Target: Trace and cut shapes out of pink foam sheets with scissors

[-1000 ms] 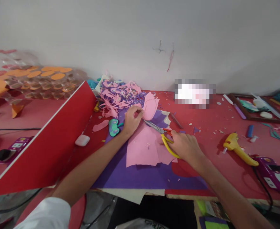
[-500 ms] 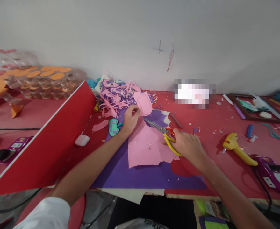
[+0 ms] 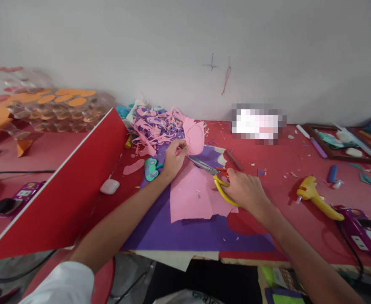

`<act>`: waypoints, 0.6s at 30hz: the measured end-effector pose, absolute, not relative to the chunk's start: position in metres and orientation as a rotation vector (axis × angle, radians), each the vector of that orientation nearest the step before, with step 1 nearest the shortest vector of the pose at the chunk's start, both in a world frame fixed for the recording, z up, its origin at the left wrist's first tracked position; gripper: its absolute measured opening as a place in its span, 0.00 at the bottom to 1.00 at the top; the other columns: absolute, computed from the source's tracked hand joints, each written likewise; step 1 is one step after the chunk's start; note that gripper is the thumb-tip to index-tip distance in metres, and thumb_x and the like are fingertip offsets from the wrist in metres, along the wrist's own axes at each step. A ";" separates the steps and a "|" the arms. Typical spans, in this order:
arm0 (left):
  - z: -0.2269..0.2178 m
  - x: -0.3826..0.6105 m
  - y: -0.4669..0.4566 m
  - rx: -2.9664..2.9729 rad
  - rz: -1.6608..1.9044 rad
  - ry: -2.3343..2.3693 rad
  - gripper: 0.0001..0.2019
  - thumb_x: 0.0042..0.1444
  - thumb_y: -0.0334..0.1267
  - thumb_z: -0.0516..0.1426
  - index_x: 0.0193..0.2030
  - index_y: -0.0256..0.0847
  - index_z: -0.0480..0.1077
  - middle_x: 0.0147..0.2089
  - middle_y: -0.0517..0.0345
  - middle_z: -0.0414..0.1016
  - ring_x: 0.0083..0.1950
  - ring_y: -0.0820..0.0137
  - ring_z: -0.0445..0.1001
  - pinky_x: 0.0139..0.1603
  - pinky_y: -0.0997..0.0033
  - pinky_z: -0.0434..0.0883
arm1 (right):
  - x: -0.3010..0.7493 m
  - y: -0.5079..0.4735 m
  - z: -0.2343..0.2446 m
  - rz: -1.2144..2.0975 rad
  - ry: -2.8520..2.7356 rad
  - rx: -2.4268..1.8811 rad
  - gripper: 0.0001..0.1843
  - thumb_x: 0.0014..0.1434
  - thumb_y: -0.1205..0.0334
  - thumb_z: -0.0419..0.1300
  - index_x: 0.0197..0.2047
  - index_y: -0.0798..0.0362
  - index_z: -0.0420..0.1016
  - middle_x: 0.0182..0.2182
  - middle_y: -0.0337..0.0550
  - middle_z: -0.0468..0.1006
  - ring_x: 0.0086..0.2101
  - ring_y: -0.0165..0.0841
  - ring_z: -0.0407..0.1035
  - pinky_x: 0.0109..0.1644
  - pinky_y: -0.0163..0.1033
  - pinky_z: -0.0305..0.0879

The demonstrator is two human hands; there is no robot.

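My left hand (image 3: 175, 157) pinches the lower left edge of a small pink foam piece (image 3: 195, 137), which has a rounded outline drawn on it. In my right hand (image 3: 247, 188) are scissors (image 3: 221, 190) with yellow and red handles. Their blades point left, up to the bottom of the pink piece near my left fingers; how far they are parted I cannot tell. Below the blades lies a larger pink sheet (image 3: 191, 198) with torn-looking edges, on top of a purple sheet (image 3: 179, 238). A teal and purple cut-out (image 3: 151, 169) rests beside my left wrist.
A heap of pink and purple scraps (image 3: 160, 124) lies behind my left hand. A red board (image 3: 77, 181) stands slanted at the left, with a white case (image 3: 109, 186) beside it. To the right are a yellow glue gun (image 3: 320, 198), a purple power strip (image 3: 361, 232) and a brown frame (image 3: 334, 156).
The small pink piece has turned more upright and shifted slightly right with my left hand. My right hand and the scissors have moved a little left, blades closer to my left fingers.
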State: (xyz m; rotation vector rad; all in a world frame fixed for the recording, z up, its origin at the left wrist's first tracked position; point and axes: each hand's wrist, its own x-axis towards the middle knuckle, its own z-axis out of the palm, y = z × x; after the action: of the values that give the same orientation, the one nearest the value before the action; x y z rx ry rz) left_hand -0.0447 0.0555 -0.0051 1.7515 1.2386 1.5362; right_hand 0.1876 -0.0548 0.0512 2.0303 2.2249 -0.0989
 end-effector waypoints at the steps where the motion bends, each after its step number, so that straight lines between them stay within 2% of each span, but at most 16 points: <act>1: -0.006 -0.045 0.056 1.746 1.540 1.243 0.03 0.59 0.34 0.58 0.34 0.41 0.69 0.34 0.59 0.71 0.37 0.70 0.70 0.42 0.69 0.66 | 0.187 -0.054 0.052 -0.106 2.223 2.034 0.33 0.65 0.31 0.49 0.48 0.55 0.71 0.33 0.56 0.83 0.38 0.51 0.81 0.40 0.46 0.70; 7: -0.006 -0.045 0.056 1.732 1.574 1.236 0.05 0.59 0.33 0.58 0.32 0.41 0.67 0.32 0.61 0.70 0.35 0.71 0.69 0.41 0.70 0.65 | 0.190 -0.054 0.051 -0.102 2.198 2.063 0.30 0.67 0.34 0.48 0.46 0.54 0.70 0.33 0.54 0.83 0.37 0.52 0.81 0.39 0.47 0.70; 18: -0.003 -0.044 0.053 1.764 1.579 1.283 0.04 0.60 0.33 0.58 0.34 0.41 0.67 0.34 0.59 0.71 0.38 0.69 0.69 0.43 0.68 0.66 | 0.194 -0.053 0.044 -0.060 2.288 2.007 0.29 0.69 0.37 0.46 0.47 0.56 0.67 0.39 0.58 0.82 0.40 0.50 0.80 0.39 0.45 0.69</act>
State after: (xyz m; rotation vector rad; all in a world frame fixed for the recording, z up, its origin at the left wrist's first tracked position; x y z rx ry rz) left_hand -0.0442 0.0526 -0.0026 1.7643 1.2830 1.5794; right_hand 0.1935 -0.0526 0.0443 2.0075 2.2875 -0.0603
